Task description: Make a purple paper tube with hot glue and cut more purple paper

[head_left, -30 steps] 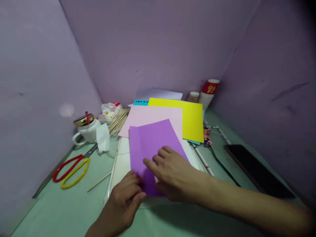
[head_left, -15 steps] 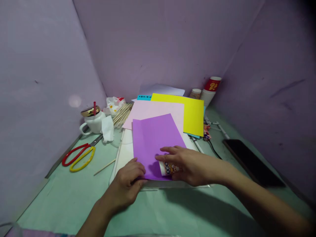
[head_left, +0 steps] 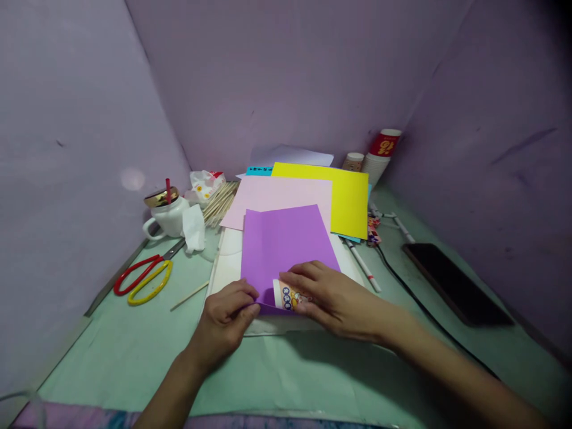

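A sheet of purple paper lies over a white board, with a lengthwise crease near its left side. My left hand pinches the near left corner of the sheet, thumb in front and fingers on top. Its near edge curls up a little. My right hand is closed round a small printed paper cup lying on its side on the purple sheet. The cup's pale rim faces left, and its other end is hidden under my fingers.
Behind are pink paper and yellow paper. Scissors, a thin stick, a white mug and bundled sticks lie left. On the right are a phone, a cable and stacked paper cups.
The printed cup has come into sight under my right hand and shifted slightly left. The purple sheet has turned slightly, and its near edge now lifts at my left hand.
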Motion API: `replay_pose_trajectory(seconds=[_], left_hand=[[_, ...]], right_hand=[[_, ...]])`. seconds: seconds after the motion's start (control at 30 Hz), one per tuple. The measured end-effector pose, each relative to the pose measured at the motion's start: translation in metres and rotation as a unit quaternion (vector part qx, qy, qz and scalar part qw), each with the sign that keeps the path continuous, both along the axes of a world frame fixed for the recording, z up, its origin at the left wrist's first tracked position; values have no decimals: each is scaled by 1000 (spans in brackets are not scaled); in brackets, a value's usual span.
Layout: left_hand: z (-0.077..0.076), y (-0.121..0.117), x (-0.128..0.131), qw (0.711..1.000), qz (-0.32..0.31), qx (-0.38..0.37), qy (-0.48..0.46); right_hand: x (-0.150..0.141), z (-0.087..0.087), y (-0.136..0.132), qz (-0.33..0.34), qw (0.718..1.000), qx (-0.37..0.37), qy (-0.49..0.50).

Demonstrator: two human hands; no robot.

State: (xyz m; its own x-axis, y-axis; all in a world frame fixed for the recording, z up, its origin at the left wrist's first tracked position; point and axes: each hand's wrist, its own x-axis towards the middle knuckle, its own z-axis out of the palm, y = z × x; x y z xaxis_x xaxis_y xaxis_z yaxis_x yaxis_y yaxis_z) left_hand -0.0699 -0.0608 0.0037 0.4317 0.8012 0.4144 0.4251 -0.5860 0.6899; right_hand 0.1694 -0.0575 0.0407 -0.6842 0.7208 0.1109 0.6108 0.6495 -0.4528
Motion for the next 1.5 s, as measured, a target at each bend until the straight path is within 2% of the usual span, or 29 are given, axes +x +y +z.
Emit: replay_pose_trajectory(seconds=[0.13, 0.3, 0.37, 0.43, 0.5, 0.53, 0.63, 0.8, 0.87, 0.93, 1.03, 1.17, 1.23, 1.37, 1.5], left_hand=[[0, 1, 1, 999, -2, -33, -3], [-3, 2, -3, 999, 7, -45, 19], [1, -1, -3, 999, 34, 6, 40], [8, -7, 3, 988, 63, 116, 83], [16, -12, 15, 961, 47, 229, 148], [18, -14, 23, 948, 22, 261, 182], [15, -13, 43, 934, -29, 274, 229], [2, -1, 52, 938, -29, 286, 194], [2, 3, 50, 935, -36, 301, 186], [3, 6, 49, 930, -41, 321, 176], [1, 7, 48, 924, -37, 342, 165], [-7, 5, 43, 929, -30, 312, 196], [-8, 4, 41, 927, -31, 298, 226], [-3, -1, 41, 929, -19, 257, 264], [3, -3, 51, 928, -42, 251, 271]], right_hand=[[3, -5, -4, 17, 999, 32, 0], [3, -1, -3, 4, 998, 59, -37], [3, 1, -3, 1, 997, 64, -36], [2, 2, -3, -1, 997, 70, -32], [1, 0, -3, -2, 997, 74, -29], [0, -1, -2, -3, 997, 76, -28], [-1, -5, -1, -12, 997, 70, -19], [19, 3, -5, 0, 999, 40, 8], [37, 10, -12, -29, 999, 37, 25], [55, 12, -21, -95, 994, 32, 42], [75, 0, -38, -166, 984, -1, 61], [84, -37, -51, -240, 961, 2, 134], [81, -51, -51, -255, 954, 17, 159], [70, -60, -47, -225, 962, 32, 150], [61, -65, -46, -242, 955, 56, 161]])
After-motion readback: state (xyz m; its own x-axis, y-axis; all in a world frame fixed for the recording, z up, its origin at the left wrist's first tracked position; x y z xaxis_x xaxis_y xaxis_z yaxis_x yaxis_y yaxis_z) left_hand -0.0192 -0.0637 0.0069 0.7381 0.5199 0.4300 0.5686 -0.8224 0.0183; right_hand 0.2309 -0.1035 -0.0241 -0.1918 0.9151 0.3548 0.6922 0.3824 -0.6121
